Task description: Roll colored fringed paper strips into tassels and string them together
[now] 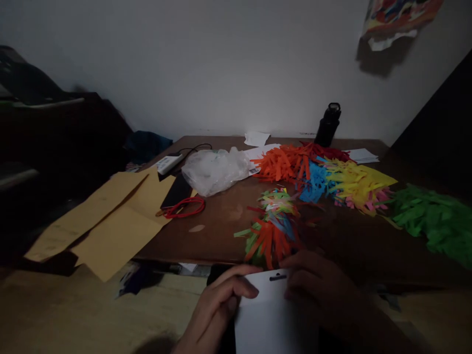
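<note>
Both hands hold a flat white sheet (275, 319), paper or card, at the near side of the table. A short dark slot or mark shows close to its top edge. My left hand (217, 305) grips the upper left edge, its fingers curled over the sheet. On the upper right, my right hand (317, 285) pinches the sheet, though shadow hides part of its fingers. Just beyond them lies a multicoloured bundle of cut paper fringe (275, 221), mostly orange at its near end.
Orange (283, 162), blue (313, 182), yellow (357, 177) and green paper fringe (431, 221) lies to the right. A black bottle (328, 125) stands behind. A clear plastic bag (217, 172), red cord (188, 207) and tan paper sheets (121, 231) lie left on the brown table (217, 231).
</note>
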The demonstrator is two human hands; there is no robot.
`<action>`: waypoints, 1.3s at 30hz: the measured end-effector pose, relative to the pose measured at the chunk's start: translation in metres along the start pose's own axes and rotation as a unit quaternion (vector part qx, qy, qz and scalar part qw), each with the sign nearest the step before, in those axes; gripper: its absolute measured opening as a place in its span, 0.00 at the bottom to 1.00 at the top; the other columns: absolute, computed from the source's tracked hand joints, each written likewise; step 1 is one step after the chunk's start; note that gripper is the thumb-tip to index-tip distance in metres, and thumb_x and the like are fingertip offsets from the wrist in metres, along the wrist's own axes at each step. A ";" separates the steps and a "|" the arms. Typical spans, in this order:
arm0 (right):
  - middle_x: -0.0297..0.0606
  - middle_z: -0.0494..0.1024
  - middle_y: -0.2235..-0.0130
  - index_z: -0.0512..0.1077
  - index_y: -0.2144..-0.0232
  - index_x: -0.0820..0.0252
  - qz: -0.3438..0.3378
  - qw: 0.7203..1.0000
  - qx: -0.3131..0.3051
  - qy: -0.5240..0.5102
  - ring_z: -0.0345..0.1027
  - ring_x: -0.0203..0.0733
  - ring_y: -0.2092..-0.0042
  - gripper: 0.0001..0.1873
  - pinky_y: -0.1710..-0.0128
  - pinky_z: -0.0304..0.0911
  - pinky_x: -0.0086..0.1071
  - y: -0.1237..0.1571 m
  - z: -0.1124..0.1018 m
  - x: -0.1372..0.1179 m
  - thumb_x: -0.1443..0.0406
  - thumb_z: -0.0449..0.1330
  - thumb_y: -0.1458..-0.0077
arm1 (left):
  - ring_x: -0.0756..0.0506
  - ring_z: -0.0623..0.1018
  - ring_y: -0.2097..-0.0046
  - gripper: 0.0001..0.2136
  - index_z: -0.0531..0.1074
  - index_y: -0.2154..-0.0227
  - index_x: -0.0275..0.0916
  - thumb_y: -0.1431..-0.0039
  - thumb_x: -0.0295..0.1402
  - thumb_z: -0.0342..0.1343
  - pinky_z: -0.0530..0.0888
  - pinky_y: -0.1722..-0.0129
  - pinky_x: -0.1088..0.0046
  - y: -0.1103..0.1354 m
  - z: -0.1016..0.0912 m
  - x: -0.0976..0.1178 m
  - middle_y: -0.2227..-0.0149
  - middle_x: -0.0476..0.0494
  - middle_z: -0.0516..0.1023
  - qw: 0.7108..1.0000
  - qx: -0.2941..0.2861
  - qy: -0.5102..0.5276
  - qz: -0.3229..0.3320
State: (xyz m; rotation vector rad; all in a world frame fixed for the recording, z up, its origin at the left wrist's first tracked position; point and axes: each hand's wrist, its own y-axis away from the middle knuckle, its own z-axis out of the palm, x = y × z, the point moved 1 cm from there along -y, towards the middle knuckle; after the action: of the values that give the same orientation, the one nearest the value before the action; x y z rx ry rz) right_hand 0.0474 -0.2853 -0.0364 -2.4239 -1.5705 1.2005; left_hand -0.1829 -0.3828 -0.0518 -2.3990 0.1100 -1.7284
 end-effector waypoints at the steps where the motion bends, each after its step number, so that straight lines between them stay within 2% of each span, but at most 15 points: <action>1: 0.43 0.79 0.56 0.76 0.62 0.56 -0.003 1.000 -0.001 0.007 0.72 0.42 0.57 0.07 0.58 0.69 0.32 -0.002 0.003 0.000 0.68 0.57 0.39 | 0.38 0.79 0.55 0.13 0.79 0.67 0.44 0.36 0.41 0.50 0.74 0.57 0.69 0.000 0.000 0.000 0.53 0.40 0.80 1.000 -0.001 -0.007 -0.001; 3: 0.43 0.79 0.56 0.76 0.57 0.56 0.012 1.000 0.004 0.005 0.73 0.43 0.56 0.10 0.57 0.69 0.32 -0.003 0.007 0.002 0.67 0.60 0.41 | 0.39 0.79 0.56 0.09 0.78 0.68 0.44 0.38 0.38 0.54 0.74 0.59 0.71 0.001 0.001 0.000 0.55 0.40 0.80 1.000 0.008 -0.028 -0.007; 6: 0.41 0.81 0.56 0.75 0.52 0.55 0.123 0.992 0.024 -0.026 0.75 0.47 0.55 0.17 0.56 0.68 0.33 0.003 0.004 0.010 0.62 0.64 0.45 | 0.40 0.80 0.59 0.07 0.78 0.71 0.43 0.40 0.34 0.57 0.74 0.61 0.72 0.002 0.002 -0.003 0.57 0.40 0.81 0.999 0.020 -0.038 -0.012; 9: 0.34 0.82 0.66 0.80 0.63 0.53 0.230 0.969 0.007 -0.088 0.75 0.43 0.67 0.10 0.68 0.66 0.29 0.010 -0.001 0.018 0.58 0.60 0.41 | 0.40 0.80 0.59 0.09 0.79 0.72 0.43 0.39 0.35 0.56 0.75 0.60 0.72 0.005 0.002 -0.010 0.56 0.38 0.81 0.999 0.029 -0.016 -0.016; 11: 0.32 0.79 0.73 0.80 0.70 0.55 0.263 0.956 -0.002 -0.129 0.71 0.39 0.72 0.15 0.74 0.60 0.26 0.013 -0.003 0.021 0.55 0.58 0.40 | 0.40 0.80 0.58 0.08 0.80 0.69 0.44 0.40 0.36 0.57 0.75 0.59 0.72 0.009 0.002 -0.015 0.56 0.39 0.81 0.998 0.044 0.002 -0.040; 15: 0.30 0.76 0.77 0.80 0.74 0.58 0.306 0.935 0.030 -0.176 0.68 0.38 0.73 0.18 0.74 0.58 0.25 0.016 -0.001 0.021 0.52 0.60 0.43 | 0.40 0.80 0.56 0.12 0.80 0.57 0.47 0.44 0.40 0.62 0.76 0.58 0.73 0.014 0.008 -0.022 0.58 0.42 0.83 0.985 0.085 0.075 -0.129; 17: 0.31 0.78 0.75 0.81 0.73 0.57 0.319 0.926 0.038 -0.199 0.69 0.40 0.72 0.17 0.73 0.59 0.26 0.017 0.001 0.020 0.53 0.61 0.44 | 0.40 0.81 0.57 0.14 0.80 0.57 0.46 0.45 0.43 0.63 0.77 0.59 0.73 0.015 0.012 -0.020 0.58 0.42 0.84 0.975 0.100 0.117 -0.163; 20: 0.34 0.80 0.71 0.82 0.67 0.57 0.315 0.914 0.026 -0.256 0.71 0.42 0.69 0.20 0.71 0.60 0.27 0.017 0.002 0.019 0.50 0.58 0.43 | 0.40 0.81 0.58 0.15 0.81 0.60 0.45 0.48 0.44 0.65 0.77 0.59 0.73 0.014 0.016 -0.012 0.60 0.42 0.84 0.962 0.141 0.141 -0.185; 22: 0.33 0.78 0.73 0.81 0.69 0.59 0.309 0.912 0.012 -0.269 0.68 0.40 0.71 0.25 0.73 0.57 0.27 0.017 0.002 0.017 0.49 0.53 0.40 | 0.40 0.81 0.58 0.15 0.81 0.62 0.45 0.50 0.45 0.66 0.77 0.58 0.73 0.012 0.017 -0.007 0.60 0.42 0.84 0.960 0.153 0.141 -0.187; 25: 0.30 0.68 0.80 0.77 0.77 0.61 0.303 0.930 0.002 -0.208 0.59 0.35 0.76 0.27 0.76 0.49 0.26 0.017 0.001 0.015 0.50 0.52 0.38 | 0.39 0.81 0.58 0.15 0.81 0.62 0.44 0.51 0.46 0.66 0.77 0.60 0.74 0.011 0.017 -0.004 0.60 0.42 0.84 0.962 0.129 0.136 -0.198; 27: 0.29 0.67 0.80 0.78 0.76 0.61 0.286 0.944 -0.005 -0.161 0.58 0.35 0.76 0.25 0.76 0.49 0.26 0.017 0.001 0.013 0.52 0.53 0.38 | 0.41 0.81 0.61 0.15 0.81 0.63 0.43 0.50 0.47 0.65 0.76 0.64 0.75 0.011 0.017 -0.004 0.63 0.42 0.84 0.964 0.124 0.123 -0.201; 30: 0.30 0.73 0.78 0.80 0.71 0.59 0.252 0.957 -0.016 -0.145 0.63 0.36 0.75 0.23 0.74 0.53 0.26 0.017 0.001 0.011 0.52 0.53 0.37 | 0.44 0.79 0.68 0.15 0.82 0.66 0.43 0.49 0.48 0.64 0.73 0.69 0.78 0.010 0.017 -0.006 0.70 0.45 0.83 0.967 0.142 0.093 -0.190; 32: 0.30 0.76 0.76 0.81 0.70 0.57 0.236 0.959 -0.023 -0.156 0.66 0.37 0.74 0.22 0.73 0.56 0.26 0.019 0.000 0.014 0.53 0.53 0.37 | 0.45 0.78 0.68 0.15 0.82 0.68 0.42 0.50 0.48 0.64 0.73 0.69 0.78 0.009 0.017 -0.011 0.71 0.45 0.83 0.967 0.156 0.082 -0.185; 36: 0.32 0.80 0.74 0.82 0.69 0.58 0.225 0.959 -0.045 -0.169 0.72 0.39 0.72 0.23 0.73 0.62 0.26 0.020 -0.001 0.023 0.53 0.53 0.36 | 0.44 0.78 0.68 0.14 0.83 0.69 0.42 0.50 0.47 0.65 0.73 0.68 0.76 0.007 0.017 -0.021 0.70 0.45 0.83 0.966 0.143 0.093 -0.196; 39: 0.35 0.84 0.62 0.79 0.56 0.57 0.162 0.982 -0.005 -0.102 0.77 0.41 0.63 0.14 0.65 0.68 0.28 0.016 -0.002 0.022 0.59 0.55 0.36 | 0.45 0.79 0.67 0.12 0.82 0.65 0.44 0.46 0.45 0.62 0.72 0.67 0.77 0.004 0.018 -0.021 0.68 0.46 0.84 0.971 0.132 0.073 -0.184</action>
State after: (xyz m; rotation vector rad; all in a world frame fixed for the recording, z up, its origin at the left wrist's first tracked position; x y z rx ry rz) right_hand 0.0655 -0.2756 -0.0539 -2.7155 -1.2525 1.5369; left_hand -0.1723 -0.3815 -0.0774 -2.1970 -0.5440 -1.9242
